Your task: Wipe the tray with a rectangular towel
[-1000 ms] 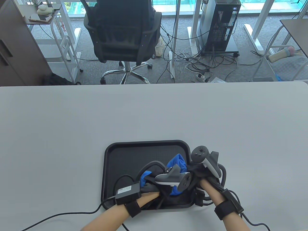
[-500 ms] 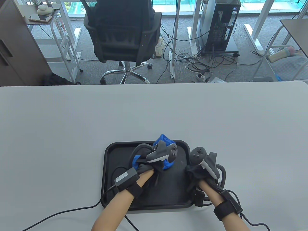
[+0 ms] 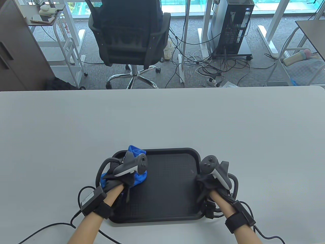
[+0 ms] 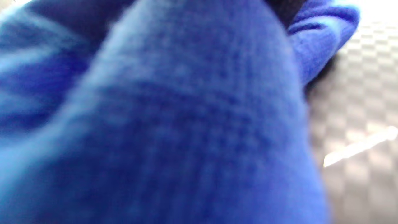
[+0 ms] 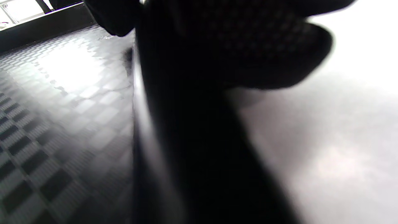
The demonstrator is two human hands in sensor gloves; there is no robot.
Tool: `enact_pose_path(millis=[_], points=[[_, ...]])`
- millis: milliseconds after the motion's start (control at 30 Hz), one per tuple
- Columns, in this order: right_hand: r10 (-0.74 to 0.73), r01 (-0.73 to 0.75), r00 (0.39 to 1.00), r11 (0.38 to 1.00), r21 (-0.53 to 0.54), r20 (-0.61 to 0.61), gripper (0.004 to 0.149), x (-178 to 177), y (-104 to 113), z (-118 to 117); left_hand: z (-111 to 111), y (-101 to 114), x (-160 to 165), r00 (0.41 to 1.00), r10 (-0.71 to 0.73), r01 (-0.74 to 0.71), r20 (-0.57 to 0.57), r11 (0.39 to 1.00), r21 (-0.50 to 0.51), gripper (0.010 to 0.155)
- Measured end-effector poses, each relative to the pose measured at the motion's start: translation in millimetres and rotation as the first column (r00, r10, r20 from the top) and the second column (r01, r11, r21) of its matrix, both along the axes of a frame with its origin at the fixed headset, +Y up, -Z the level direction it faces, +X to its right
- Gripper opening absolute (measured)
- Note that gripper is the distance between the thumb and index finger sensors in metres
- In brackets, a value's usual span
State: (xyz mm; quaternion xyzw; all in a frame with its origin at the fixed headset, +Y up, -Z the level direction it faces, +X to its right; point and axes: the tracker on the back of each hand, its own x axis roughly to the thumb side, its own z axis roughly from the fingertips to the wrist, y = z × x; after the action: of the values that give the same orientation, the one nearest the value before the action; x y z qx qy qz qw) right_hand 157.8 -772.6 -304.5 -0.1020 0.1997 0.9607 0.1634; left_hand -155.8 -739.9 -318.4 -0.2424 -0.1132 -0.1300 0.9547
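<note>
A black textured tray (image 3: 167, 188) lies at the table's near edge. My left hand (image 3: 119, 178) presses a bunched blue towel (image 3: 138, 176) onto the tray's far left corner; part of the towel (image 3: 134, 150) sticks out past the rim. The towel (image 4: 174, 124) fills the left wrist view, with the tray floor (image 4: 357, 124) at the right. My right hand (image 3: 207, 184) grips the tray's right rim. In the right wrist view the rim (image 5: 186, 130) runs down the middle, dark and blurred, with gloved fingers (image 5: 264, 53) over it.
The grey table (image 3: 162, 119) stretches wide beyond the tray. Glove cables (image 3: 50, 226) trail off the near edge at the left. An office chair (image 3: 129, 35) and a computer tower (image 3: 233, 25) stand on the floor behind the table.
My left hand has swept the towel from the tray's near right, up across the middle, to its far left corner. My right hand has stayed on the right rim.
</note>
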Motion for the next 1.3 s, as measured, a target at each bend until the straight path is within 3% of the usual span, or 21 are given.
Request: enact_pose_path(millis=[300, 633, 1000, 1300], points=[[-0.004, 0.004, 1.0, 1.0, -0.007, 0.001, 0.046, -0.5, 0.5, -0.1, 51.0, 2.1, -8.4, 0.985, 0.04, -0.024, 0.166, 0.995, -0.098, 0.059], [-0.001, 0.001, 1.0, 1.0, -0.008, -0.003, 0.045, -1.2, 0.8, -0.3, 94.1, 1.8, 48.6, 0.902, 0.038, 0.012, 0.431, 0.994, -0.112, 0.059], [-0.003, 0.003, 1.0, 1.0, -0.008, -0.009, 0.045, -1.7, 0.8, -0.5, 85.5, 0.0, 139.7, 0.844, 0.08, -0.028, 0.53, 0.994, -0.105, 0.059], [0.001, -0.002, 1.0, 1.0, -0.01, -0.014, 0.045, -2.0, 0.4, -0.1, 54.7, -1.1, 178.7, 0.874, 0.061, -0.035, 0.482, 0.997, -0.063, 0.058]])
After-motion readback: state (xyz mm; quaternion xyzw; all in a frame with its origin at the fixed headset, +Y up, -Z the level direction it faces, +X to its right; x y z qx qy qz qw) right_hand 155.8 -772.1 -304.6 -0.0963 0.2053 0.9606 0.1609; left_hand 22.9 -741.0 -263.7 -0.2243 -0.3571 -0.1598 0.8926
